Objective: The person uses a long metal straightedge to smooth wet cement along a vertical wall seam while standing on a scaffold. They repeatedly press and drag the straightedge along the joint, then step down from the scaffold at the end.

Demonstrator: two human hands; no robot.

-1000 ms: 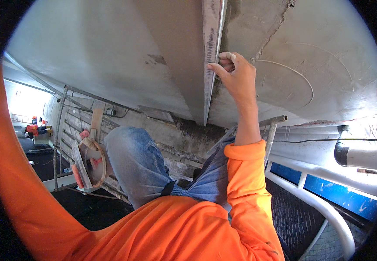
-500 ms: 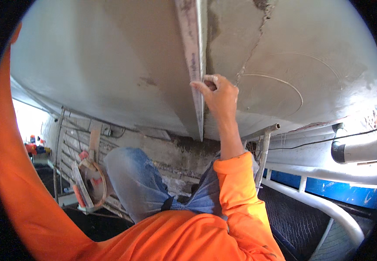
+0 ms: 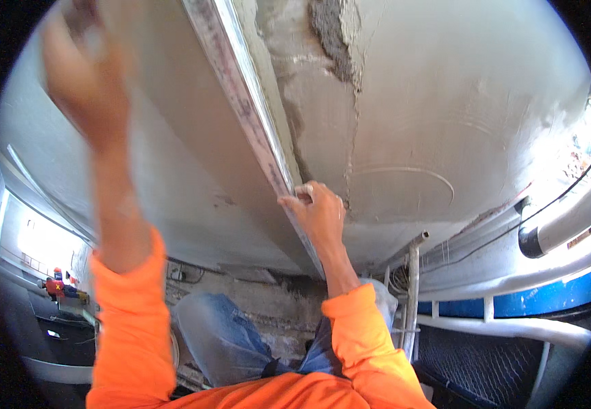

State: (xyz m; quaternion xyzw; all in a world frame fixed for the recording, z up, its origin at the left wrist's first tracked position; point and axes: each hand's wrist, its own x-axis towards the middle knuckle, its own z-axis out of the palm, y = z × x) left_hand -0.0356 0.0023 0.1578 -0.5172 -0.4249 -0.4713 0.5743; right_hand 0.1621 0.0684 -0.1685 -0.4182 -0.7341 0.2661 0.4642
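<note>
A long metal straightedge [image 3: 241,95], smeared with plaster, lies along a grey plastered wall [image 3: 404,129] and slants from the upper middle down toward my knees. My right hand [image 3: 318,213] pinches its lower part between thumb and fingers. Along its right side runs a strip of wet plaster, with a rough, bare patch [image 3: 334,37] and a ragged crack beyond. My left hand [image 3: 89,82] is raised at the upper left, in front of the smooth wall. Motion smears its fingers, and a dark shape at them cannot be made out.
A metal tube post [image 3: 413,293] stands right of my knees. Beyond it are a white railing [image 3: 513,328], dark mesh and a thick grey pipe [image 3: 571,228]. A red and yellow tool [image 3: 60,290] sits at the lower left.
My left hand has come into view at the upper left. The straightedge appears more slanted, and my right hand on it sits lower in the picture. The whole view has shifted.
</note>
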